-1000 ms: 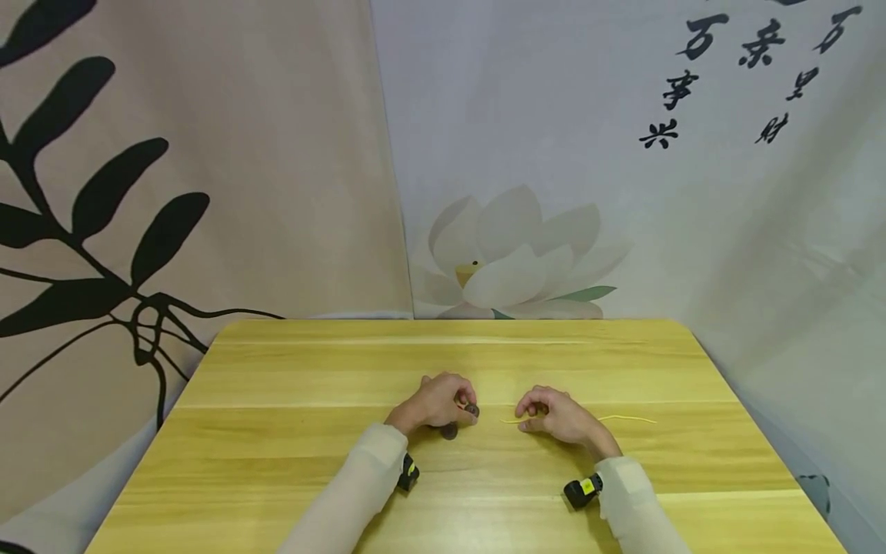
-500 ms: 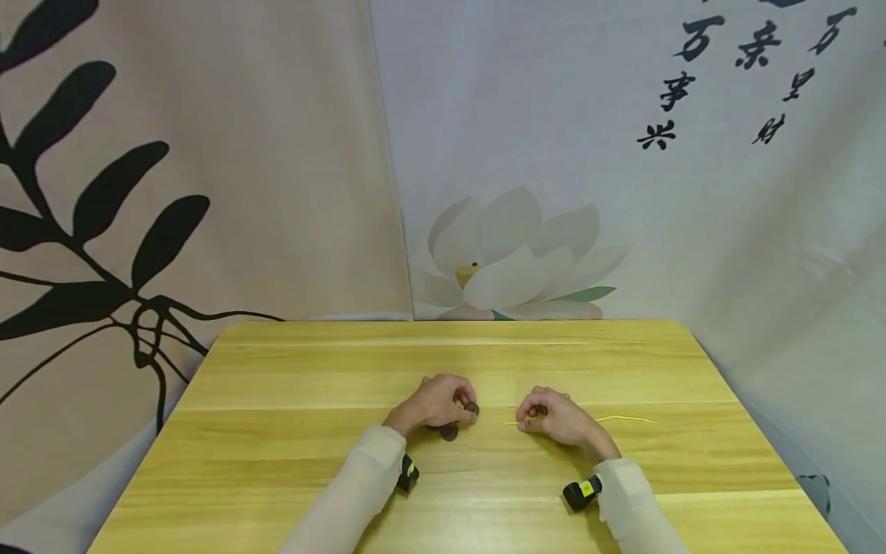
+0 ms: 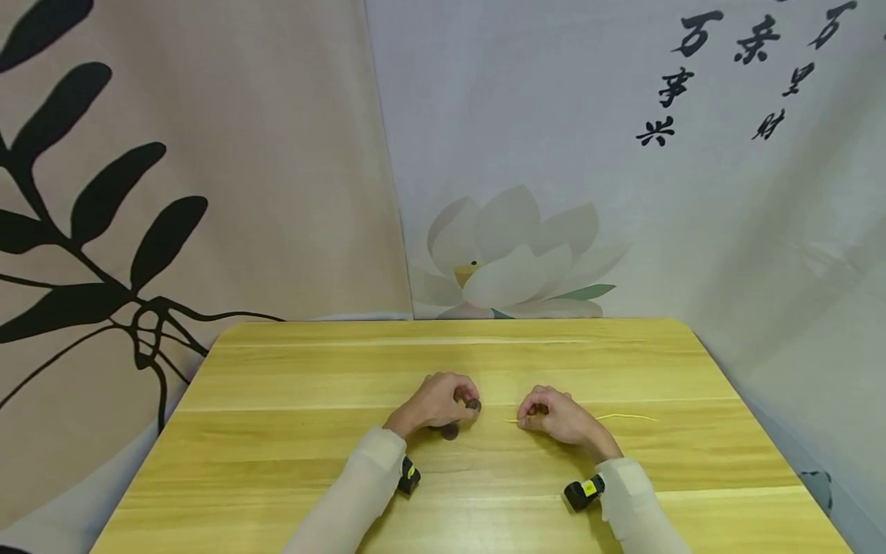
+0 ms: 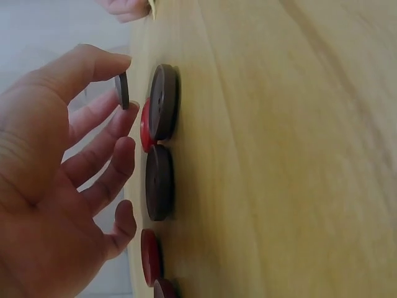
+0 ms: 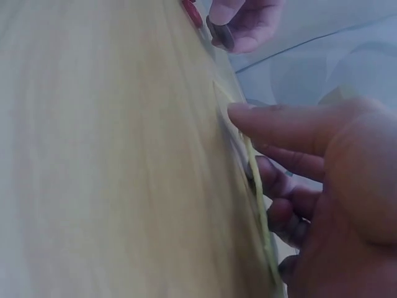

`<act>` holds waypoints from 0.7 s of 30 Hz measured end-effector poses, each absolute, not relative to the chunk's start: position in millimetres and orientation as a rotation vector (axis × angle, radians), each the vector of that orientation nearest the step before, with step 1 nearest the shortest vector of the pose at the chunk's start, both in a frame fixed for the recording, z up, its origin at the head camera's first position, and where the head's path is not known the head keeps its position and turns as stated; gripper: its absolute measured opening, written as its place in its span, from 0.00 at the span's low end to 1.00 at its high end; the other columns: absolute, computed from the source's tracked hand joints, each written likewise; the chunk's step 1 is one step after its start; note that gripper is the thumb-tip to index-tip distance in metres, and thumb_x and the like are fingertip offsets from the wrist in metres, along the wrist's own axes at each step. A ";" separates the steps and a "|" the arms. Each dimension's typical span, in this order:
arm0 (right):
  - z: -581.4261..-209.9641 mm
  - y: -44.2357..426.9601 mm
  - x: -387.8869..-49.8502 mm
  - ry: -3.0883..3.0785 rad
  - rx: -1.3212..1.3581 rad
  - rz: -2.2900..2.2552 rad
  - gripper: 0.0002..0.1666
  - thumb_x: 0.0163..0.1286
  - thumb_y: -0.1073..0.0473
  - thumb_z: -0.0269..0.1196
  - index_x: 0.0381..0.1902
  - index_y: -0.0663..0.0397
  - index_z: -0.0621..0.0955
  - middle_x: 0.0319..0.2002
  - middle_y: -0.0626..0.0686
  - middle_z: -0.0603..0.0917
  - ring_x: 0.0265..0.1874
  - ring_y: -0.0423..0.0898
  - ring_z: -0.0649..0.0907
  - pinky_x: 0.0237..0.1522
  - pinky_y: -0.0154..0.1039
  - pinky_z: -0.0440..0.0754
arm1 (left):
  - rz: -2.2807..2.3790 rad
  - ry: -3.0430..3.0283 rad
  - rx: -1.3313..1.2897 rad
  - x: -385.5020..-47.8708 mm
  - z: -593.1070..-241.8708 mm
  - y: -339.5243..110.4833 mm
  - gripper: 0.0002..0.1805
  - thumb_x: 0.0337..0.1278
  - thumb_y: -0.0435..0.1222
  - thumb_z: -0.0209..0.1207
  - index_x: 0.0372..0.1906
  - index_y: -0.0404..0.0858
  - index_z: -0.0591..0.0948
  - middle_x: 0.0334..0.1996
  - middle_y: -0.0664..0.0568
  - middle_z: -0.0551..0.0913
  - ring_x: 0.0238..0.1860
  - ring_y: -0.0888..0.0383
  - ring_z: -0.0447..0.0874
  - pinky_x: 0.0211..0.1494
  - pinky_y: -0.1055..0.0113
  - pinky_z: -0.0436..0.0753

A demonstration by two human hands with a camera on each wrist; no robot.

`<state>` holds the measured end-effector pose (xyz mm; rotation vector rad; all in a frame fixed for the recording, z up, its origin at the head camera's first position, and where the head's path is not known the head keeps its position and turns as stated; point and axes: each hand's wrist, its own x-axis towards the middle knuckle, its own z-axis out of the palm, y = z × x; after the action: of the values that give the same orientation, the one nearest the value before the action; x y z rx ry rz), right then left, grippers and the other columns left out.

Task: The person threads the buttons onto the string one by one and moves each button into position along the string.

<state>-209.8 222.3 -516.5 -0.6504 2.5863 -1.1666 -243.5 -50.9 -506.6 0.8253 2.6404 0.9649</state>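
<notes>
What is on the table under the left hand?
Dark discs and red discs show in the left wrist view. In the head view, the left hand covers most; their full number cannot be told.

From the head we look forward and down, the desk across the lower frame; from each wrist we look closely (the desk tipped sideways), both views sharing left hand and right hand, the farther at the top edge.

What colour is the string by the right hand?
The string is yellow; it shows best in the head view.
</notes>
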 end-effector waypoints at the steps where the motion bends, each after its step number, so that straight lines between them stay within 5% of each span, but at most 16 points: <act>1: -516.4 222.2 -209.7 2.584 -0.650 -1.168 0.03 0.66 0.58 0.68 0.32 0.47 0.84 0.34 0.44 0.78 0.36 0.41 0.74 0.42 0.36 0.70 | 0.973 2.641 0.824 -243.3 -506.1 -51.4 0.06 0.52 0.41 0.69 0.35 0.50 0.85 0.30 0.66 0.82 0.31 0.68 0.76 0.50 0.61 0.71; 8: -516.8 222.9 -210.3 2.558 -0.639 -1.196 0.03 0.67 0.57 0.67 0.34 0.47 0.83 0.35 0.45 0.80 0.37 0.42 0.75 0.42 0.36 0.73 | 1.018 2.653 0.816 -241.9 -503.9 -56.2 0.07 0.52 0.40 0.69 0.37 0.50 0.86 0.31 0.64 0.84 0.29 0.68 0.75 0.51 0.60 0.68; 21: -509.8 223.2 -210.0 2.388 -0.620 -1.346 0.03 0.70 0.67 0.61 0.37 0.58 0.82 0.35 0.54 0.86 0.34 0.44 0.81 0.40 0.33 0.77 | 1.137 2.590 0.785 -241.2 -507.3 -60.5 0.07 0.54 0.38 0.70 0.39 0.47 0.87 0.32 0.63 0.84 0.29 0.67 0.76 0.35 0.72 0.76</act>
<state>-210.0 223.2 -509.8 -0.6203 2.3881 -1.3463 -241.2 -60.5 -507.3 0.7853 2.5904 1.1370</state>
